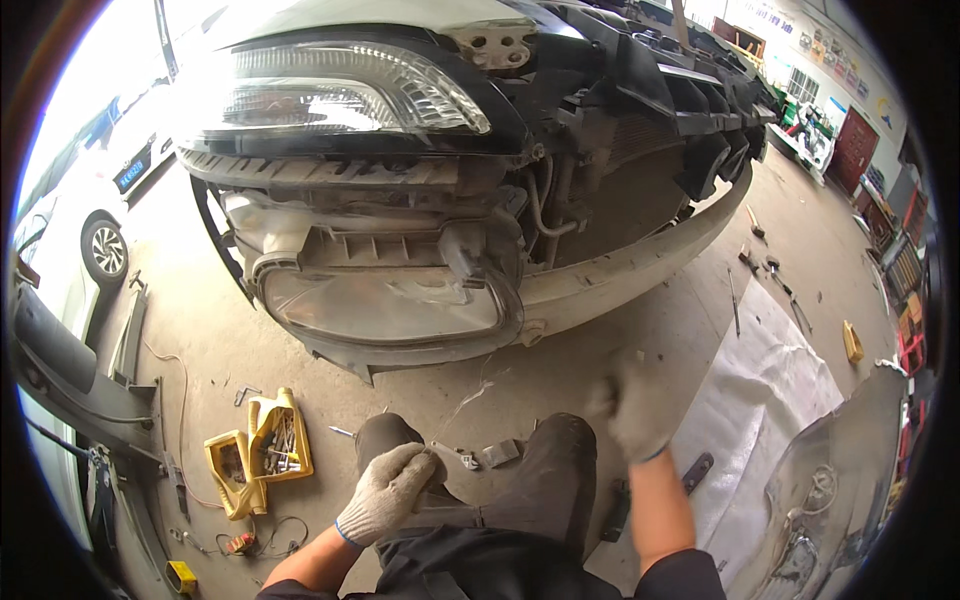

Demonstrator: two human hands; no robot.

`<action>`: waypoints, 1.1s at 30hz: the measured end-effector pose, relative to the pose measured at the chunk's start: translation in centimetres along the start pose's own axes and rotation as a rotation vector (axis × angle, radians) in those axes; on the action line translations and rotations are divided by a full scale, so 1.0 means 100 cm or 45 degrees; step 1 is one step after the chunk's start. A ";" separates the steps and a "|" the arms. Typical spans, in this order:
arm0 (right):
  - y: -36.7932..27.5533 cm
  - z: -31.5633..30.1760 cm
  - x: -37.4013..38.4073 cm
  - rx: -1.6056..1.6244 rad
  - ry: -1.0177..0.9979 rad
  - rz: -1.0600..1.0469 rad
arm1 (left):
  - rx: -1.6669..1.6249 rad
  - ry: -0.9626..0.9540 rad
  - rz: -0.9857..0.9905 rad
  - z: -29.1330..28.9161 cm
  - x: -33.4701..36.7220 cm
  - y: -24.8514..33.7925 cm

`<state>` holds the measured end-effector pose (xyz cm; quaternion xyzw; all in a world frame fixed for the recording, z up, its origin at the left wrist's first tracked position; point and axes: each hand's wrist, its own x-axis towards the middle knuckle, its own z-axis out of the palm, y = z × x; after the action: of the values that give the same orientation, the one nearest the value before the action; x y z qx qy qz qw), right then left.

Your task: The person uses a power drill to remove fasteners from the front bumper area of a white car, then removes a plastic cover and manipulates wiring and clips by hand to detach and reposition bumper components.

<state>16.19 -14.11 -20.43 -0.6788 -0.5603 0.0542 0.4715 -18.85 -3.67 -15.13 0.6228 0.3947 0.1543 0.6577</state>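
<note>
On the dusty garage floor [600,350] by the stripped car front [420,200], the gloved left hand [388,492] rests curled on a knee [395,440], while the blurry right hand [630,405], fingers unclear, should move slowly.

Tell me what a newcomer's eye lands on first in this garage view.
First, the car front with its bumper cover off, filling the upper half, headlamp at top left and a fog lamp housing below. Next, the gloved left hand resting on the person's knee and the blurred right hand raised nearby. A yellow cut-open jug of fasteners lies lower left.
</note>
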 end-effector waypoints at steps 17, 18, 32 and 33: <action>-0.067 0.067 -0.025 0.494 -0.141 0.188 | 0.232 -0.136 -0.181 0.024 -0.010 -0.012; -0.028 0.048 -0.021 0.720 -0.019 0.319 | 0.247 -0.122 -0.273 0.022 -0.013 -0.006; -0.115 0.097 -0.036 0.693 -0.398 0.366 | -0.205 -0.167 -0.285 0.028 0.003 -0.003; -0.113 0.096 -0.035 0.705 -0.321 0.346 | -0.236 -0.206 -0.279 0.026 0.005 -0.005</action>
<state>1.09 -12.24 -19.37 -0.5816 -0.4826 0.3503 0.5533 -16.78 -5.24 -15.97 0.5232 0.3901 0.0667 0.7548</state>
